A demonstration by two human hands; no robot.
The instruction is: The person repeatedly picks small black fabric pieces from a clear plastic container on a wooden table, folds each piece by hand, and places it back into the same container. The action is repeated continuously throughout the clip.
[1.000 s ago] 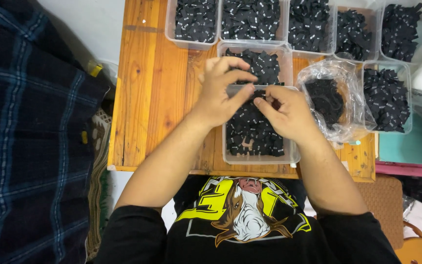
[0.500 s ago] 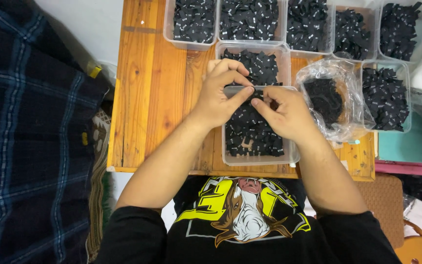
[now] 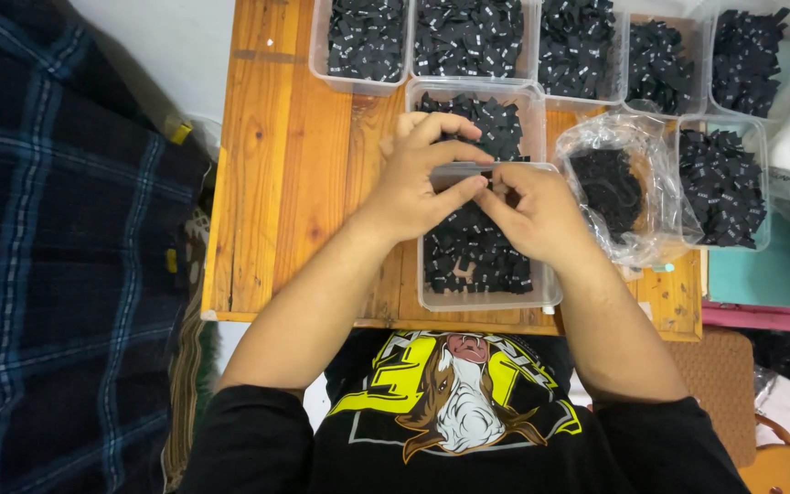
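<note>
Working over the clear rectangular plastic tub (image 3: 541,291) at the near edge of the pale wooden counter (image 3: 276,183), both hands meet above the tub's far end. The left hand (image 3: 418,183) comes in from the left, the right hand (image 3: 541,215) from the right; their fingertips touch just above the far rim of this tub.

Relation: the small black fabric tags (image 3: 473,256) lie directly beneath and toward the near edge from both grips, heaped without common direction, so no long axis can be given for any one piece. The tub's own long axis runs from near edge to far edge. Both hands stand about equally close to the heap.

Grip, left hand: thumb and forefinger pinched nearly closed, remaining fingers curled above. Grip, right hand: fingers drawn together toward the left thumb, likewise nearly closed. Something small and dark appears to sit between the fingertips, but whether it is one tag or several, and which hand bears it, cannot be told.

Surroundings: a second clear tub of black tags (image 3: 496,114) stands touching the far end of the first. A row of further clear tubs (image 3: 368,46) lines the far edge. A crumpled clear plastic bag of black pieces (image 3: 619,187) lies just beside the right hand, toward the right edge. A dark checked cloth (image 3: 57,274) hangs off the left of the counter.
</note>
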